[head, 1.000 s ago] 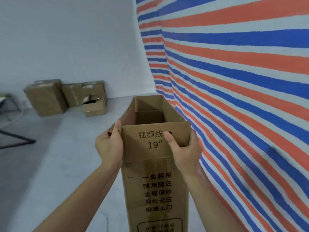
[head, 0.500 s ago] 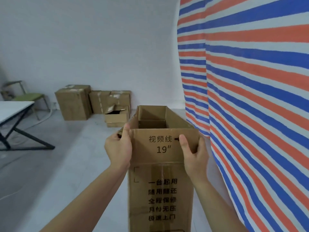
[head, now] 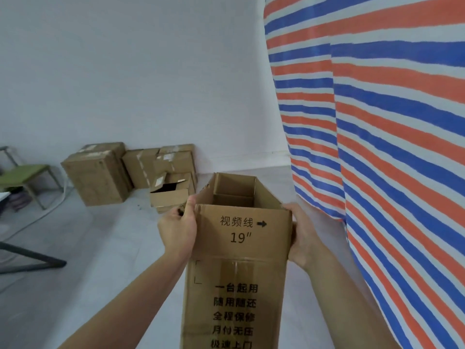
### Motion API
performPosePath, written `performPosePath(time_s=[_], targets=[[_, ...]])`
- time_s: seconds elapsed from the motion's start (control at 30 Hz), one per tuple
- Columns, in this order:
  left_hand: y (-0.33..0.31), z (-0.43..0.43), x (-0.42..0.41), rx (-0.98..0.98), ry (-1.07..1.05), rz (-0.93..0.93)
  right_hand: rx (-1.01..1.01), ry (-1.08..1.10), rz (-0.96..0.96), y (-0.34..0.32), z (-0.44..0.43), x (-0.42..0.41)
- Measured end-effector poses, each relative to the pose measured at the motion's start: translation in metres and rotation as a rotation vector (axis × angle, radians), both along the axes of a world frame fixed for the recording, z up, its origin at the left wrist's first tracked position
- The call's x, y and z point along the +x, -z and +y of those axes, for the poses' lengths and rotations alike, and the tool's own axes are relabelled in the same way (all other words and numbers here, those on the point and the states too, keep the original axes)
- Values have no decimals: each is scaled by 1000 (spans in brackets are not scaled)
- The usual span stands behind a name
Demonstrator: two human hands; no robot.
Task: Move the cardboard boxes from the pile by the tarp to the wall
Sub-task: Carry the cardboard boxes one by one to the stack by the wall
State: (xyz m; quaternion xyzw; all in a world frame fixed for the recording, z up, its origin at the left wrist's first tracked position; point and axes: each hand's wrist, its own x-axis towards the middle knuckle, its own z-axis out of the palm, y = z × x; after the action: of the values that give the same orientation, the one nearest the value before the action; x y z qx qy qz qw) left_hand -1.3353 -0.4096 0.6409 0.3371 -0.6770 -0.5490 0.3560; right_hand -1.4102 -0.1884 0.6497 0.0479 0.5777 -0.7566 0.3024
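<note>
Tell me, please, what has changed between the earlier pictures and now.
The right hand slid from the front flap of the carried box to its right edge, uncovering the printed arrow. The view swung left, bringing a green chair into sight near the boxes by the wall. The left hand still grips the top left corner; the box stays upright and open.

Tall open cardboard box (head: 239, 268) gripped at its top corners by left hand (head: 177, 231) and right hand (head: 303, 235), striped tarp (head: 377, 122) just right, boxes (head: 130, 172) against far wall (head: 125, 71)
</note>
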Motion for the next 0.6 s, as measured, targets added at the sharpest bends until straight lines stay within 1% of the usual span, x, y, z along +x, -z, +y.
performPosePath(time_s=[0.13,0.23,0.33,0.43,0.53,0.6], targets=[[-15,-58,-88,1,-26,-9,186,-220,65,-22,-59,-118],[-14,-110,-134,-9,-57,9,472,-398,196,-37,-117,-177],[1,-175,-184,-8,-87,18,709,-548,283,-32,-184,-241],[18,-237,-238,-28,-109,10,860,-547,317,-16,-253,-299],[36,-302,-295,-15,-103,-34,881,-476,355,6,-323,-355],[38,-341,-331,-1,-73,-69,876,-442,343,14,-363,-389]])
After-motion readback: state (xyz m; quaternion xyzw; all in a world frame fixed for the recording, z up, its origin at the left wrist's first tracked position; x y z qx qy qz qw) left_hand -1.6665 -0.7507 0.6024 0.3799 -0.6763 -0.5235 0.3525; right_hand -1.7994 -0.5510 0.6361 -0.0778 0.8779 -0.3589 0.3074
